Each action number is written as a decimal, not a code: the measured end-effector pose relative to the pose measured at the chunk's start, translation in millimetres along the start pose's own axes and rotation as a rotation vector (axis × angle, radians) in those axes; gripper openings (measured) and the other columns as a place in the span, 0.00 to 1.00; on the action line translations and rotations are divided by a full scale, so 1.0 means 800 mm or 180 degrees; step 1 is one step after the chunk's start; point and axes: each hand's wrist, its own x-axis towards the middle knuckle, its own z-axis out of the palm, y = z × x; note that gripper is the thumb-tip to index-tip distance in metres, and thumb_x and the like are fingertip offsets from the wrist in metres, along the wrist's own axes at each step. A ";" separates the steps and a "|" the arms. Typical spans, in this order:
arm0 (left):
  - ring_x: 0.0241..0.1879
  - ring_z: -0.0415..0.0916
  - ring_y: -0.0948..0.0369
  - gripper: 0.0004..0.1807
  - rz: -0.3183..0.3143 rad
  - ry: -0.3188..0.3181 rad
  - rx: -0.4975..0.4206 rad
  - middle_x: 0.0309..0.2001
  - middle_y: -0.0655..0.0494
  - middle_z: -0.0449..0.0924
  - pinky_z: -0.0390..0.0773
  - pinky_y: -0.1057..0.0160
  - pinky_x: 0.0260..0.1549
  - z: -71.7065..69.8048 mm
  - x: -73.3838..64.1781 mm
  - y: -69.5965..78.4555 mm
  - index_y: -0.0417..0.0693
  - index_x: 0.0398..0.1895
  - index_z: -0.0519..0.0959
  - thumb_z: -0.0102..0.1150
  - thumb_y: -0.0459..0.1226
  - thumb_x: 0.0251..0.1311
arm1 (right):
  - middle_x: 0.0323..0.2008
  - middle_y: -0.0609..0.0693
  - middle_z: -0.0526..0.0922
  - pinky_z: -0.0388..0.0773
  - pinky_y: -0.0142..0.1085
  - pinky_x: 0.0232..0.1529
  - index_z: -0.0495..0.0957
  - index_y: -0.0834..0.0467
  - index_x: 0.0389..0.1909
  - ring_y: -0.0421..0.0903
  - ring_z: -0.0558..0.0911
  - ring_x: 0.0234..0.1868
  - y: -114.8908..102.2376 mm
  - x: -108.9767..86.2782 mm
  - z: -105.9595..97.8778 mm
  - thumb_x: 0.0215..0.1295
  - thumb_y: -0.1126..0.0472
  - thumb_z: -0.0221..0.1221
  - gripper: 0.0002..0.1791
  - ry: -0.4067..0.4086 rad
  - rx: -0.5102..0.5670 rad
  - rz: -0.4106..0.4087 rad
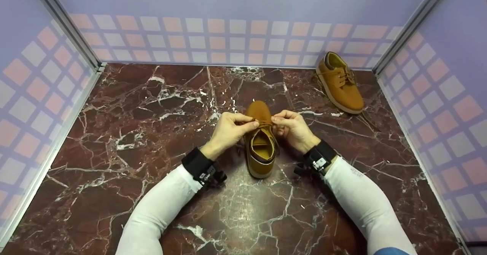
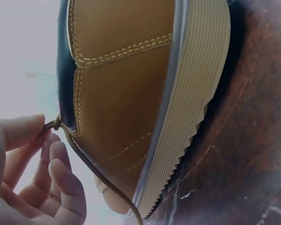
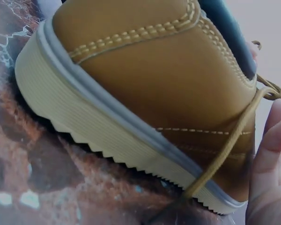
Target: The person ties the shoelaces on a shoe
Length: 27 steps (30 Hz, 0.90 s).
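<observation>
Head view: bright, mostly sharp; pale glare on tabletop (image 1: 243, 205), lower centre of frame. Left wrist view: washed out to white at upper left; dark shadow beside shoe sole (image 2: 196, 70), upper right. Right wrist view: overexposed at upper right; blur on lace (image 3: 230, 140) toward bottom edge.

The wrist views' edges cut off the left hand (image 2: 37, 180), right hand (image 3: 270, 171) and shoe (image 2: 117, 93).
</observation>
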 end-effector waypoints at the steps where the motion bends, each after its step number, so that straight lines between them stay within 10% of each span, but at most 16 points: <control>1: 0.30 0.85 0.68 0.09 -0.0046 0.0001 -0.0035 0.44 0.41 0.96 0.83 0.72 0.32 0.000 0.000 0.000 0.42 0.45 0.95 0.80 0.36 0.65 | 0.25 0.45 0.90 0.74 0.24 0.23 0.87 0.52 0.29 0.37 0.83 0.23 0.000 -0.001 -0.001 0.77 0.76 0.58 0.21 0.0013 0.0010 0.0009; 15: 0.25 0.84 0.67 0.11 -0.0488 0.0045 -0.0640 0.36 0.54 0.97 0.87 0.67 0.30 -0.004 -0.003 -0.001 0.38 0.48 0.94 0.79 0.35 0.68 | 0.30 0.47 0.92 0.83 0.24 0.27 0.87 0.54 0.31 0.38 0.87 0.27 -0.008 -0.005 -0.013 0.78 0.78 0.58 0.20 0.0069 0.0051 -0.0098; 27: 0.25 0.82 0.66 0.11 -0.0528 -0.0003 -0.0515 0.35 0.58 0.96 0.85 0.64 0.29 -0.006 -0.001 0.002 0.40 0.48 0.94 0.78 0.37 0.68 | 0.33 0.47 0.93 0.87 0.34 0.46 0.85 0.53 0.34 0.43 0.93 0.40 -0.009 0.000 0.007 0.75 0.70 0.68 0.10 -0.0326 0.0228 -0.0415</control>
